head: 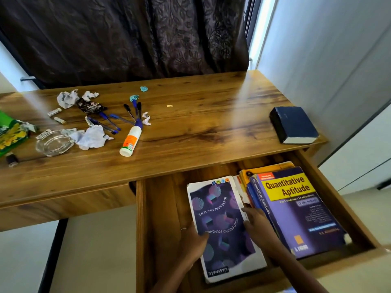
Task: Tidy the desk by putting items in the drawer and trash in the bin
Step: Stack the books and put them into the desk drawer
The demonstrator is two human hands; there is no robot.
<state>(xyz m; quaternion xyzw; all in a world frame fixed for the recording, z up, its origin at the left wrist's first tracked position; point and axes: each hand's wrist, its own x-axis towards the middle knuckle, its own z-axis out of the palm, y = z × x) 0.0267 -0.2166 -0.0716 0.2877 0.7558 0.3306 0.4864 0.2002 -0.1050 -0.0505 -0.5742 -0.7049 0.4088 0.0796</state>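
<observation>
The wooden drawer (160, 208) under the desk's right half stands pulled out. A purple notebook (222, 225) lies in its middle. My left hand (193, 242) grips the notebook's left edge, thumb on the cover. My right hand (257, 223) holds its right edge, fingers against the stack beside it. That stack is topped by a purple and yellow "Quantitative Aptitude" book (296, 208). On the desk (201, 127) lie several pens (118, 119), a glue bottle (130, 138), crumpled papers (91, 137) (66, 98), a dark wrapper (90, 105) and a glass ashtray (53, 144).
A thick dark blue book (294, 124) lies near the desk's right edge above the drawer. A green snack bag (10, 134) and a black plug (11, 160) sit at the far left. Small blue scraps (143, 88) lie near the dark curtain (127, 39). No bin is in view.
</observation>
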